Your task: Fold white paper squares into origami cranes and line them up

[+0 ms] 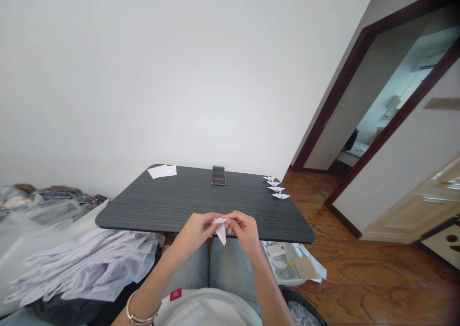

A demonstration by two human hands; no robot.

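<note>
Just over the near edge of the dark wood-grain table point(179, 199), I see my left hand point(194, 232) and right hand point(244, 230) closed on a folded white paper point(220, 230), fingertips point(233, 219) pinching it from both sides, not released. Folded paper cranes point(276, 187) sit apart at the far right edge.

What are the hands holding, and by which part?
Folded white paper, pinched at its upper end by the left hand and right hand; its pointed tip hangs free.
</note>
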